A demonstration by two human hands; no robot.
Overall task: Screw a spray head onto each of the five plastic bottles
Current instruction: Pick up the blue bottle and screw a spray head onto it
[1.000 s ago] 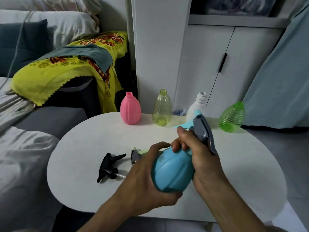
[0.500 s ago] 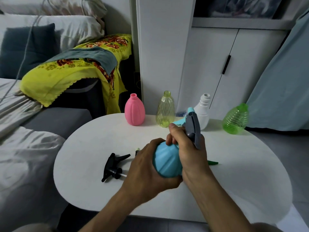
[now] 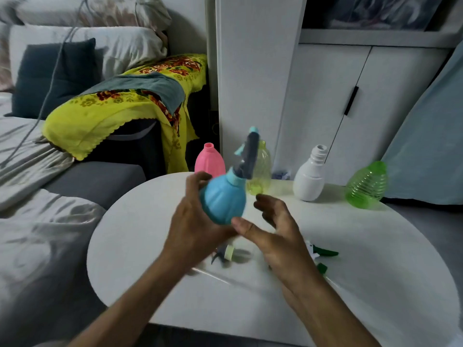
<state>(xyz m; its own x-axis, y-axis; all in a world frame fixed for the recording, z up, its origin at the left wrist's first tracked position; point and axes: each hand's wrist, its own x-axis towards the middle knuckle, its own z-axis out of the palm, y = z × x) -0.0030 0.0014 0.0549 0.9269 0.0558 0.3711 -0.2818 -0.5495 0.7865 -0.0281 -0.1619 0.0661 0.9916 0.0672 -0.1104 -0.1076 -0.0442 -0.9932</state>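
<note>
My left hand (image 3: 193, 221) grips a round blue bottle (image 3: 223, 199) above the white table (image 3: 375, 284), with a grey and blue spray head (image 3: 248, 156) standing on its neck. My right hand (image 3: 275, 231) hovers just right of the bottle, fingers loosely spread, holding nothing. Along the table's far edge stand a pink bottle (image 3: 209, 161), a clear yellow bottle (image 3: 263, 169), a white bottle (image 3: 310, 179) and a green bottle (image 3: 367, 184), all without heads. Loose spray heads lie on the table: a pale yellow one (image 3: 229, 254) under my hands, a green one (image 3: 323, 254) at the right.
A grey sofa (image 3: 95, 181) with a yellow floral cloth (image 3: 120, 106) sits left of the table. White cabinets (image 3: 325, 96) stand behind the bottles. A pale blue curtain (image 3: 431, 136) hangs at the right.
My right hand has let go of the spray head and dropped away to the right. My left hand has lifted the blue bottle upward and tilted it nearly upright.
</note>
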